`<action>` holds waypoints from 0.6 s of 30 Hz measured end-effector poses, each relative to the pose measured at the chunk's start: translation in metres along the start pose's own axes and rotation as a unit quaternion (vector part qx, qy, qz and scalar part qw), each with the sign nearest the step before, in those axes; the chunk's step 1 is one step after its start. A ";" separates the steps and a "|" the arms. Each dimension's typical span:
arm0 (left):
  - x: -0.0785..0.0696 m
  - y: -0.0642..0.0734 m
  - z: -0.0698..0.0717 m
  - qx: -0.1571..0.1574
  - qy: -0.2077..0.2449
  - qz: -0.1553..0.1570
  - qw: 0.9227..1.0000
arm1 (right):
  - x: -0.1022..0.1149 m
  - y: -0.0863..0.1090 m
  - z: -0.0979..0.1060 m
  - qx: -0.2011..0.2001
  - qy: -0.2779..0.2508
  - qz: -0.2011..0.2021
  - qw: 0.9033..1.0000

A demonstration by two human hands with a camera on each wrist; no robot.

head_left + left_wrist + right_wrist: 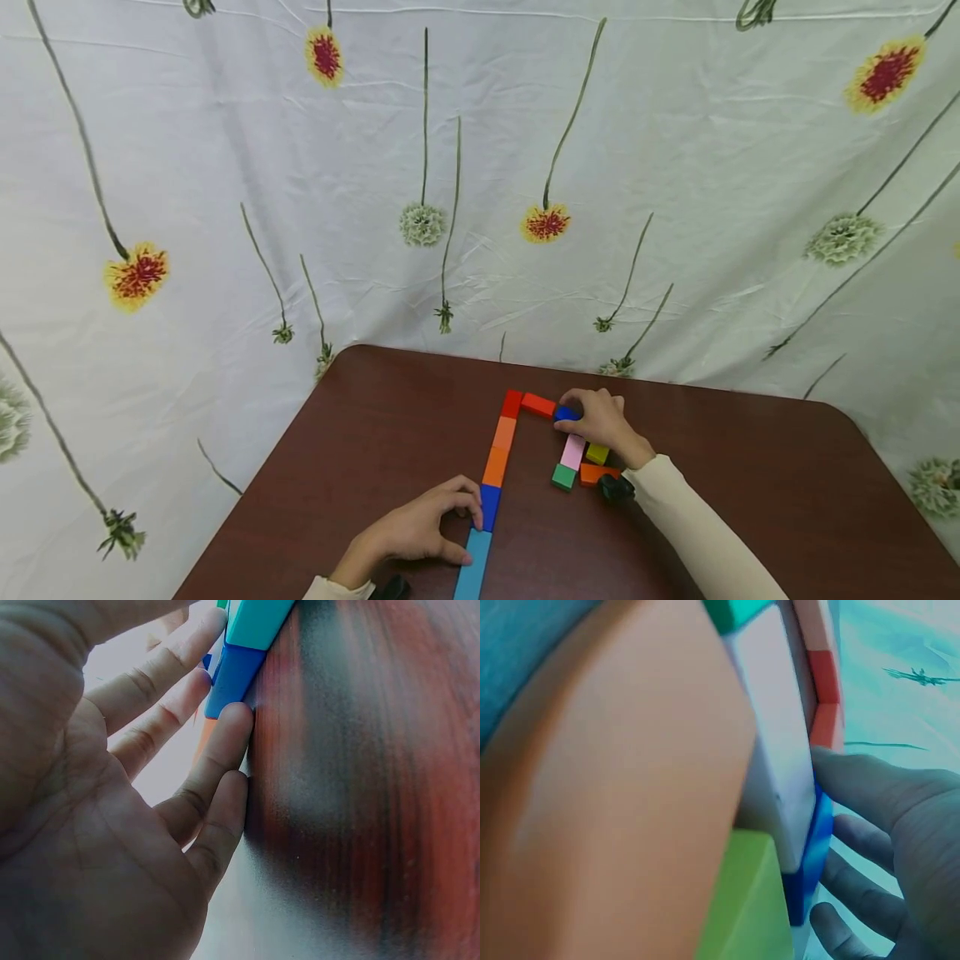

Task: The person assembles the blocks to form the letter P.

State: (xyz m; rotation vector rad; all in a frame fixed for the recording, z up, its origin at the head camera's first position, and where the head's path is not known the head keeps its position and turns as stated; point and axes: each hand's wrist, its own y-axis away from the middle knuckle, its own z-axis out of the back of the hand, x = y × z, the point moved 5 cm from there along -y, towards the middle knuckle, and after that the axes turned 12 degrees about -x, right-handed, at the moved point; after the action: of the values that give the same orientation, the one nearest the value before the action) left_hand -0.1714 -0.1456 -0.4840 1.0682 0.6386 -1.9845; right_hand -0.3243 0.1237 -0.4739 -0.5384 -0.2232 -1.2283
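While the right hand (600, 418) pinches the far blue block (566, 413) between thumb and fingers, just beside the slanted red block (538, 406), presumably for fine control of its angle, look left! The left hand (427, 525) is loosely open, gripping nothing: fingertips by the near blue block (490, 507), thumb at the light blue block (472, 568), perhaps steadying that straight row. Pink block (572, 452), green block (563, 477), yellow block (597, 453) and loose orange block (596, 474) cluster on the tabletop (375, 425), seemingly parked within the right hand's reach.
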 end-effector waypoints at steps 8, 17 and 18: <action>0.001 0.001 0.000 0.001 0.002 0.005 1.000 | 0.005 -0.005 -0.009 -0.005 0.030 -0.023 0.999; 0.002 0.001 0.000 -0.002 0.002 0.005 1.000 | 0.010 -0.008 -0.010 -0.016 0.054 -0.026 0.998; 0.002 0.001 0.000 -0.003 0.002 0.004 1.000 | 0.010 -0.008 -0.010 -0.017 0.056 -0.026 0.998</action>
State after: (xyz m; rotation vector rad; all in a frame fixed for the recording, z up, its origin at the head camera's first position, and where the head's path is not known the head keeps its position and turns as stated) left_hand -0.1715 -0.1464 -0.4858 1.0698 0.6401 -1.9738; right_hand -0.3296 0.1083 -0.4756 -0.4950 -0.1222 -1.3096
